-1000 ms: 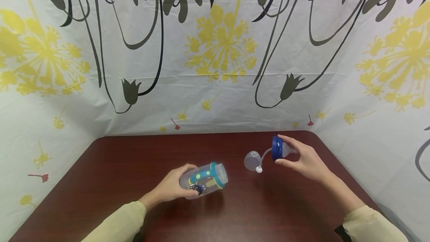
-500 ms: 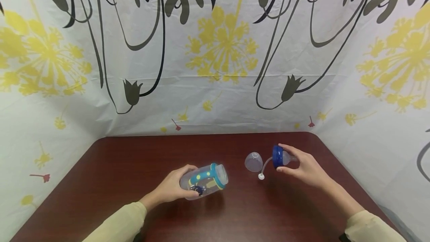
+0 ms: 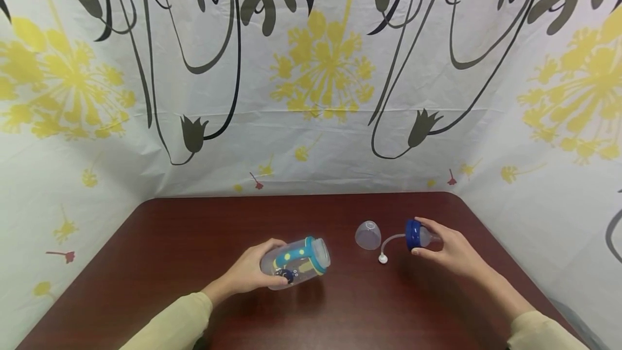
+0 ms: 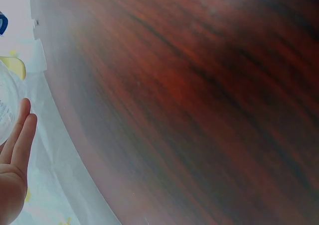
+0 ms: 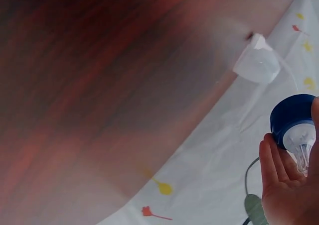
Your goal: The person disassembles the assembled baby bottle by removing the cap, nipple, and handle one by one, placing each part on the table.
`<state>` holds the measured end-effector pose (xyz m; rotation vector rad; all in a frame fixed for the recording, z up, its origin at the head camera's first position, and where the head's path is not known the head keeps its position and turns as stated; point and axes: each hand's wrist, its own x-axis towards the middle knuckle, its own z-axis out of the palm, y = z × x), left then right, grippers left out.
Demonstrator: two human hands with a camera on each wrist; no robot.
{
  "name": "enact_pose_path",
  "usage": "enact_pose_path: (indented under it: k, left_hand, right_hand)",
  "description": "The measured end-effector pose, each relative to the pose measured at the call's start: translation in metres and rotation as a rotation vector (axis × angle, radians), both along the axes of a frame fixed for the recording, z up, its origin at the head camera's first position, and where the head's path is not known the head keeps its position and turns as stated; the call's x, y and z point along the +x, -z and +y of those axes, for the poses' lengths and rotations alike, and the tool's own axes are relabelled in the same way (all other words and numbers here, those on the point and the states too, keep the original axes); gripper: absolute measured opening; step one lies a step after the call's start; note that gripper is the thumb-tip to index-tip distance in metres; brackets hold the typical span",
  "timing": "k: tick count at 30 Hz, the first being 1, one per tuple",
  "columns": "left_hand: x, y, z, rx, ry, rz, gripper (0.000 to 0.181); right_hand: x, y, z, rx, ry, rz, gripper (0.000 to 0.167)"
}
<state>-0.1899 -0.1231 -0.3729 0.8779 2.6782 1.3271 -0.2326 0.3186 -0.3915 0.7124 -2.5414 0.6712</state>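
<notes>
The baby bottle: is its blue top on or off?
Off. The bottle shows a bare neck, and the right hand holds the blue top apart from it.

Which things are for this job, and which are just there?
For the job:
bottle, in the left hand
blue ring with teat and straw, in the right hand

Just there:
clear dome, untouched, maybe a cover
table
flowery sheet

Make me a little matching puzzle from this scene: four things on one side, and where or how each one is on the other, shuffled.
1. Bottle
2. Blue ring
3. Clear dome cap
4. Thin tube

A. On the table, in neither hand
B. Held by the left hand
C. Bent, ending in a white tip
D. Held by the right hand

Pairs: 1-B, 2-D, 3-A, 4-C
</notes>
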Motion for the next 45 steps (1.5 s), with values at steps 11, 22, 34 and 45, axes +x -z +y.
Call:
enact_pose_path:
  k: [11, 22, 34, 45]
  left_hand:
    - [-0.012, 0.022, -0.003, 0.009, -0.004, 0.011, 0.056]
    - [-0.007, 0.015, -0.001, 0.006, 0.005, 0.027, 0.056]
    - [-0.02, 0.036, -0.005, 0.015, 0.001, 0.034, 0.056]
    - [-0.019, 0.036, -0.005, 0.007, -0.006, 0.04, 0.057]
  right_hand:
    - [-0.002, 0.012, 0.021, 0.048, 0.037, -0.07, 0.065]
    - [0.001, 0.018, 0.03, 0.101, 0.024, -0.091, 0.064]
    - [0.003, 0.02, 0.034, 0.189, 0.017, -0.145, 0.069]
    - [0.001, 0.019, 0.031, 0.251, 0.033, -0.213, 0.07]
